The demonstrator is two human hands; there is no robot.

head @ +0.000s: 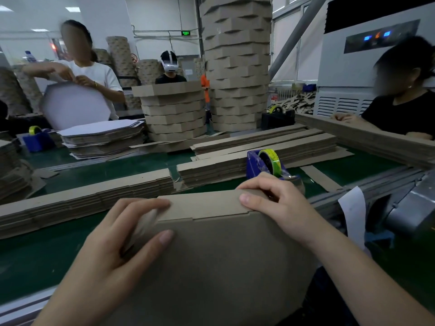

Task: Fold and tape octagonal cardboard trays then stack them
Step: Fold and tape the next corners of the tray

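Cardboard tray (223, 255), one piece, is held up in front of the person with its brown face to the camera. Left grip (122, 243) clasps its upper left corner: the thumb lies on the brown face and the other fingers curl over the edge. Something white and blurred shows between them; I cannot tell what it is. Right grip (280, 203) clasps the upper right end of the folded side flap (204, 204), thumb in front, fingers curled behind. The flap runs from one grip to the other.

Just beyond the right grip stands one blue tape dispenser (266, 163) with a yellow-green roll, on the green table (47, 250). Two more dispensers are far from the grips: a blue one (37, 138) far beyond the left grip, and a black one (277, 117) far beyond the right grip. Beyond both grips lie low piles of flat cardboard strips (259, 147); I cannot count them exactly. Further beyond the left grip is one pile of flat octagonal sheets (101, 135). Two stacks of folded trays rise behind it, a short stack (174, 111) and a tall stack (237, 67) that leaves the picture at the top. Three other people are at the table: one in a white shirt (94, 74), one with a headset (169, 65), and one in a black shirt (400, 111) to the side of the right grip.
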